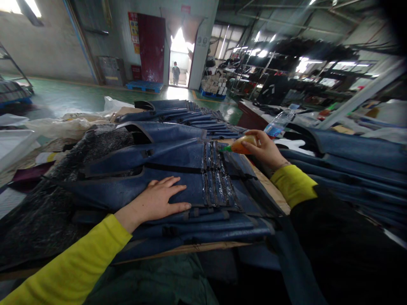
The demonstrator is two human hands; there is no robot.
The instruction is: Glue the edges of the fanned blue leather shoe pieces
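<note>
A dark blue, leather-like panel with grey edging lies flat on top of similar folded blue pieces on the wooden worktop. The left hand rests palm down on the near half of the panel, its grip wide, fingers spread, holding nothing. The right hand, just beyond the panel's far right part, has its grip closed around a soft bottle of orange-yellow liquid. This bottle is tilted, its green nozzle pointing left at the far end of several glossy, wet-looking dark strips that cross the panel's right part; whether the tip touches them, I cannot tell.

Beyond the panel lies a row of overlapping blue pieces; more blue pieces are stacked to its right. A clear plastic water bottle with a blue label leans beyond the panel, to the right. Rough black sheeting spreads out at the panel's left. Far behind the panel, a person stands in a bright doorway.
</note>
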